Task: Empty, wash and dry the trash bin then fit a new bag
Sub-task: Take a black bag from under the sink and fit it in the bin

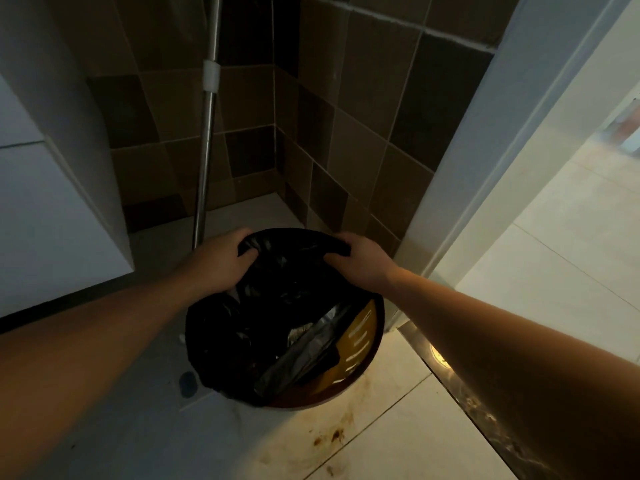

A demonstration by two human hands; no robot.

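Note:
A round brown trash bin [360,344] with slotted sides stands on the tiled floor in a dim corner. A black plastic bag [277,306] lines it, with a silvery wrapper [308,351] and other waste inside. My left hand [221,261] grips the bag's far left edge, fingers curled into the plastic. My right hand [360,261] grips the bag's far right edge the same way. On the near right side the bag has slipped off the rim, and the bin's yellow-brown inner wall shows there.
A metal pole [207,140] leans in the tiled corner just behind the bin. A white cabinet [52,209] stands at the left. A white door frame [485,150] and a threshold strip [460,386] run at the right. Brown stains [332,438] mark the floor in front.

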